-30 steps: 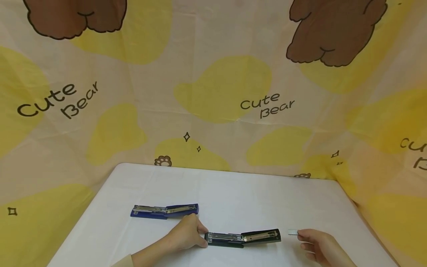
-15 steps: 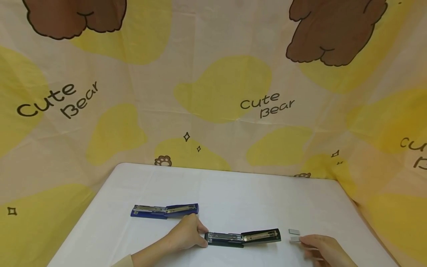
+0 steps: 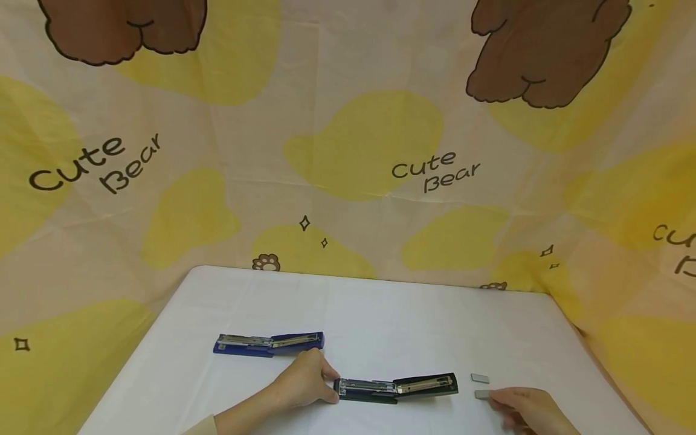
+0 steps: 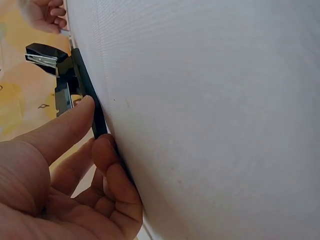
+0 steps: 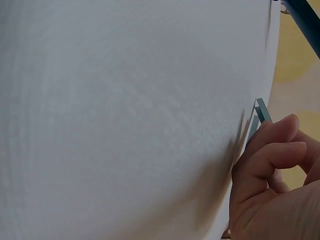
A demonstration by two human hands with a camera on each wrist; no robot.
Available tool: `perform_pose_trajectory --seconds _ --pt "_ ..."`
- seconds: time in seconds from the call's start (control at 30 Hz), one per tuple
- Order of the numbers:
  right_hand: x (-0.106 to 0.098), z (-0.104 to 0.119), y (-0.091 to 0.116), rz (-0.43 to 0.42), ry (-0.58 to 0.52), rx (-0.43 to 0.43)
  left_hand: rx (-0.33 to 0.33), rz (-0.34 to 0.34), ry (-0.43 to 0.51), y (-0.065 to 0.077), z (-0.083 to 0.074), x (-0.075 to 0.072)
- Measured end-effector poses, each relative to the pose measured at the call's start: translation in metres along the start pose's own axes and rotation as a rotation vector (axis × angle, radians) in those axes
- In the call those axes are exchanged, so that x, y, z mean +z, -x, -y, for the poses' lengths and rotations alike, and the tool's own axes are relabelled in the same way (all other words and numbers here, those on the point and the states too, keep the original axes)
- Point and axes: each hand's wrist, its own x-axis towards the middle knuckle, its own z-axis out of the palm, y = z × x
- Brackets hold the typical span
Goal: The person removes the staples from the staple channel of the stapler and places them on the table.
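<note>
A black stapler lies opened out in the middle of the table, its metal staple channel exposed. My left hand grips the left end of its base between thumb and fingers, seen also in the left wrist view as the left hand holding the dark base. To the right of the stapler, my right hand pinches a short grey staple strip, low over or touching the table; I cannot tell which. A second staple strip lies just beyond it, apart from the fingers.
A blue stapler, likewise opened out, lies farther back on the left, close behind my left hand. The white table ends at a patterned cloth backdrop at the back and sides.
My right hand has come slightly nearer with a staple strip in its fingers. One strip now lies separately on the table where the fingers were before. The left hand and both staplers stay still.
</note>
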Motion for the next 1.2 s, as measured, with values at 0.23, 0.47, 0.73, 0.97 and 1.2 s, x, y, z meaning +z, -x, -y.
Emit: perform_pose_trajectory --seconds 0.23,0.47,0.73,0.97,1.2 --pt "-0.002 -0.001 -0.002 -0.022 0.029 -0.017 0.011 -0.004 -0.003 0.001 0.001 -0.001" --pt "-0.004 -0.002 -0.003 -0.035 0.041 -0.027 0.007 -0.004 -0.003 0.001 0.0 0.0" --pt "-0.009 0.002 -0.002 -0.03 0.051 -0.019 0.017 -0.01 -0.008 0.002 -0.001 0.001" --pt "-0.021 0.008 -0.003 -0.037 0.116 -0.059 0.015 -0.003 0.055 0.009 -0.004 -0.004" --pt "-0.033 0.015 -0.003 -0.057 0.135 -0.189 0.093 -0.107 0.01 0.022 -0.022 -0.021"
